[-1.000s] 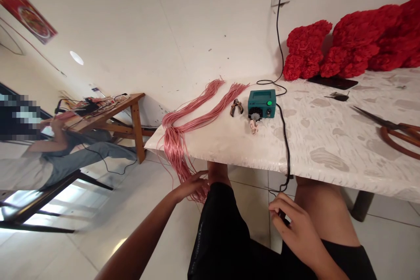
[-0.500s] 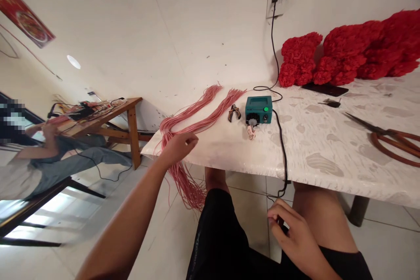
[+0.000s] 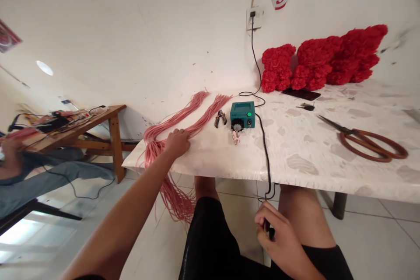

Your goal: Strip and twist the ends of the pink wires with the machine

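My left hand (image 3: 178, 143) lies over the lower edge of a bundle of pink strands (image 3: 207, 116) on the table. Its fingers are curled, and their tips are hidden, so what they may hold does not show. My right hand (image 3: 278, 236) is low, by my right knee, closed around a small black object (image 3: 271, 232) that is mostly covered by the fingers. A black cord (image 3: 267, 155) runs down from the teal box (image 3: 243, 114) towards this hand. The box has a green button and a pale pink piece at its front. Pliers (image 3: 220, 119) lie left of it.
Large scissors (image 3: 364, 140) lie on the right of the patterned tabletop (image 3: 302, 164). Bunched red flowers (image 3: 311, 63) and a dark phone (image 3: 301, 94) are along the wall. Another person's leg (image 3: 75, 177) shows beside a wooden table (image 3: 114, 144) at left.
My left hand has moved down onto the pink strands, its fingers now curled over. My right hand stays closed low by the knee. The view has swung right.
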`<state>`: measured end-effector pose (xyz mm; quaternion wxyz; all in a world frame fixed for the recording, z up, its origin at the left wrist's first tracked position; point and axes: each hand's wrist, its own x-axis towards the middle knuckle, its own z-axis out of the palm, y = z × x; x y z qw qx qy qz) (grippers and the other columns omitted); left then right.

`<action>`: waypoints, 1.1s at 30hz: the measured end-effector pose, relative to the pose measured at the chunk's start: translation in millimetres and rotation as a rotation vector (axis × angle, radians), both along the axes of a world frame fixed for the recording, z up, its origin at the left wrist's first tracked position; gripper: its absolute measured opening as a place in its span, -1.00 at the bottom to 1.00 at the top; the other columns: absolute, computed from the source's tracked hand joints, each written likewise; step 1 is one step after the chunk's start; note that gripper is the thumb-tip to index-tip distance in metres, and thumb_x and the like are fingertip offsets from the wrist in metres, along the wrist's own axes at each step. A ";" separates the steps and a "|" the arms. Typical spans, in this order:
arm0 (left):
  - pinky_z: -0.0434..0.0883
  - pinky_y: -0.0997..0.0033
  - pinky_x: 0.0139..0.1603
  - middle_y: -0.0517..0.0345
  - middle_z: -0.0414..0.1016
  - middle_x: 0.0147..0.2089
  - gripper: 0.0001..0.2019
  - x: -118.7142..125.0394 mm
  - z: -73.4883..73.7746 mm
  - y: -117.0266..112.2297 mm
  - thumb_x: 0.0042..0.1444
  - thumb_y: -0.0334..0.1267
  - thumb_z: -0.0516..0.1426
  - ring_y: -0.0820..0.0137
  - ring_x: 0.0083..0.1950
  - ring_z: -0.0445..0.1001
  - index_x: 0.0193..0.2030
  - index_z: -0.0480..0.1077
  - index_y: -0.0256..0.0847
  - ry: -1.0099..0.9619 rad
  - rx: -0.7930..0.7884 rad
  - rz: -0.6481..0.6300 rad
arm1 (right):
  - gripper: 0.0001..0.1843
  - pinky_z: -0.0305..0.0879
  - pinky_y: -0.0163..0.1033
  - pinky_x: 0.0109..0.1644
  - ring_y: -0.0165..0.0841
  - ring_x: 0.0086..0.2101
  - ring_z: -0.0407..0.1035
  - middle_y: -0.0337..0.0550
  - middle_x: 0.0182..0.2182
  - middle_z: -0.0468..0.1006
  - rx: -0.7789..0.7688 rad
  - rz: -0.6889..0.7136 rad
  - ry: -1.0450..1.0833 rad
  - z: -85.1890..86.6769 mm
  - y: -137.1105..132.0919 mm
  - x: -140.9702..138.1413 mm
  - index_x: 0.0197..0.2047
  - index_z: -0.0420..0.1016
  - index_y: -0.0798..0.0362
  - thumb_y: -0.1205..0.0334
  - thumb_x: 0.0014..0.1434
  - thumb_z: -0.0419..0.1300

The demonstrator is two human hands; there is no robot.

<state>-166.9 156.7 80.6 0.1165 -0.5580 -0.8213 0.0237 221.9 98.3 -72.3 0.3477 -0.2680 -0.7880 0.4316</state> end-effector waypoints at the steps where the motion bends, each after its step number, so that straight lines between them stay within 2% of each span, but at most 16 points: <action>1: 0.41 -0.06 0.21 -0.05 0.45 0.18 -0.69 2.2 0.0 4.5 0.32 -0.13 0.17 0.16 0.18 0.44 0.11 0.43 -0.24 -0.004 0.000 0.008 | -0.78 0.22 -0.28 -0.30 -0.37 -0.38 0.28 -0.25 -0.39 0.28 0.003 0.000 0.001 0.1 0.0 -0.3 -0.36 0.21 -0.02 0.53 0.08 0.03; 10: 0.53 0.08 0.04 -0.02 0.50 0.07 -0.69 19.3 -1.6 51.0 0.32 -0.12 0.17 0.24 0.02 0.53 0.10 0.42 -0.27 -0.155 -0.044 0.050 | -0.77 0.18 -0.30 -0.33 -0.39 -0.40 0.26 -0.27 -0.40 0.27 0.003 -0.005 0.022 2.4 0.8 -2.0 -0.39 0.16 -0.02 0.53 0.05 0.02; 15: 0.54 0.10 0.02 -0.01 0.51 0.07 -0.70 23.8 3.8 69.4 0.32 -0.13 0.18 0.25 0.01 0.53 0.09 0.43 -0.26 -0.214 -0.032 0.046 | -0.77 0.15 -0.29 -0.35 -0.39 -0.41 0.25 -0.28 -0.41 0.27 0.006 -0.015 0.001 2.8 0.3 -2.3 -0.39 0.15 -0.02 0.53 0.05 0.01; 20: 0.52 0.07 0.05 -0.02 0.50 0.08 -0.70 28.6 17.9 79.4 0.33 -0.13 0.17 0.24 0.04 0.52 0.09 0.43 -0.26 -0.219 0.119 0.084 | -0.76 0.16 -0.30 -0.34 -0.40 -0.42 0.26 -0.29 -0.41 0.28 0.014 -0.021 0.002 0.0 0.0 -3.0 -0.40 0.16 -0.02 0.55 0.03 0.02; 26: 0.52 0.09 0.05 -0.02 0.50 0.08 -0.70 25.8 42.8 84.8 0.33 -0.12 0.16 0.24 0.03 0.52 0.09 0.43 -0.25 -0.247 0.335 0.154 | -0.75 0.17 -0.30 -0.32 -0.40 -0.40 0.27 -0.29 -0.39 0.28 0.004 -0.024 -0.017 -3.4 0.4 -3.2 -0.38 0.17 -0.02 0.56 0.03 0.00; 33: 0.51 0.07 0.06 -0.01 0.52 0.04 -0.71 23.9 66.0 84.7 0.33 -0.11 0.17 0.24 0.03 0.53 0.04 0.45 -0.27 -0.364 0.551 0.218 | -0.75 0.12 -0.29 -0.31 -0.39 -0.39 0.23 -0.28 -0.38 0.24 -0.017 0.016 0.011 -1.8 1.4 -2.7 -0.40 0.09 -0.02 0.56 0.00 -0.02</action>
